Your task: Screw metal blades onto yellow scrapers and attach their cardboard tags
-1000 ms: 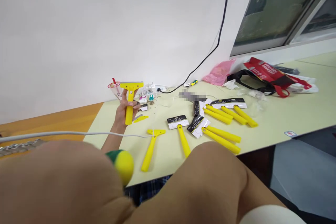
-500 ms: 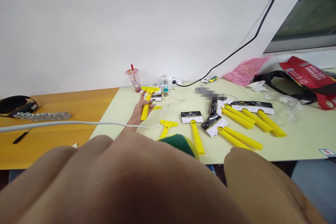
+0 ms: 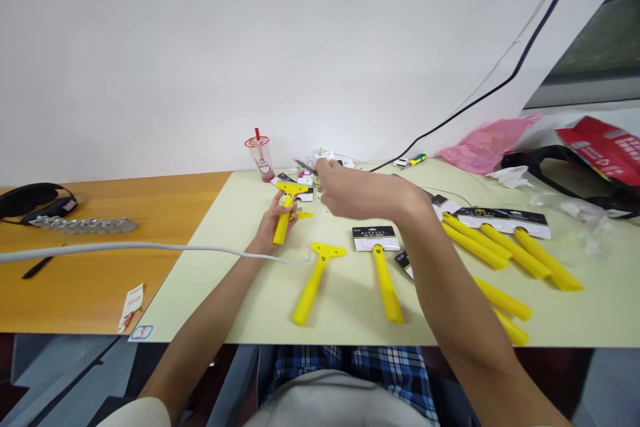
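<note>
Yellow scraper gripped in left hand; blurred right hand perhaps pinches a blade.

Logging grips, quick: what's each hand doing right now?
Left hand: closed around a yellow scraper.
Right hand: pinching a thin grey blade.

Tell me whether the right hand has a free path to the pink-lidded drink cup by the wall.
Probably yes. The right hand hovers over the table just right of the drink cup, and nothing stands between them; the left hand holds a yellow scraper lower down.
</note>
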`<state>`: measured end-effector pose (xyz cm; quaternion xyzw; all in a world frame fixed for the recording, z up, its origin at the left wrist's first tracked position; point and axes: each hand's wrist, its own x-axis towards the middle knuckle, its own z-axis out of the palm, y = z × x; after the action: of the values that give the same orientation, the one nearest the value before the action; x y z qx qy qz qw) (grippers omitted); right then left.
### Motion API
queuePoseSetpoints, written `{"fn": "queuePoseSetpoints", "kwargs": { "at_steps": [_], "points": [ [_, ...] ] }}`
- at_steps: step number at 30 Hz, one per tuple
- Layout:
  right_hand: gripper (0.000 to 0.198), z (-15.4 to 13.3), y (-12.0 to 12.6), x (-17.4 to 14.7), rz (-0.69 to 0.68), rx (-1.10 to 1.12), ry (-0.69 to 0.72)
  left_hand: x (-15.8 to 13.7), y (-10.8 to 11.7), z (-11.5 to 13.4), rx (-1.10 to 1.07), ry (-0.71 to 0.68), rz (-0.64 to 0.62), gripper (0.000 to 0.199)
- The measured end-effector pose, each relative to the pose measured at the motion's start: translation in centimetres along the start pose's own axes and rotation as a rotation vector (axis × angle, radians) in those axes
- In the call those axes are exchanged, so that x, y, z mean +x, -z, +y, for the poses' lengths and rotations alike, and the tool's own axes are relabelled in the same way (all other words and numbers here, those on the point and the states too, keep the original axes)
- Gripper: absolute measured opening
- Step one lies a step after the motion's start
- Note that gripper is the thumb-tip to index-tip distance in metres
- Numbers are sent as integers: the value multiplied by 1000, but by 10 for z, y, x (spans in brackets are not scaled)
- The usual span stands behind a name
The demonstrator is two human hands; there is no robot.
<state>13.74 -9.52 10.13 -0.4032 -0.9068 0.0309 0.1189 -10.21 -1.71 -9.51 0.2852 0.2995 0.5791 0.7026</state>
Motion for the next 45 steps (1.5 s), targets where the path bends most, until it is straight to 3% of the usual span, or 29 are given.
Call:
{"fn": "queuePoseSetpoints", "kwargs": {
  "at_steps": [3,7,12,17,26,45],
  "points": [
    [22,46,-15,33,-125,5,-247,0,0,2,-47,16,38,99],
    [26,80,-37,45,-276,273,-428,-1,0,1,-74,30,38,99],
    [13,102,-60,59,-271,286,-423,-3,-2,-1,-65,39,51,100],
    [14,106,-63,63,-254,276,-391,-4,-3,-2,-51,52,40,96],
    [10,116,-70,65,-63,263,-339,-4,-3,-1,-1,54,46,97],
    [13,127,-77,63,-178,315,-277,-5,-2,-4,-26,61,8,98]
  ]
}}
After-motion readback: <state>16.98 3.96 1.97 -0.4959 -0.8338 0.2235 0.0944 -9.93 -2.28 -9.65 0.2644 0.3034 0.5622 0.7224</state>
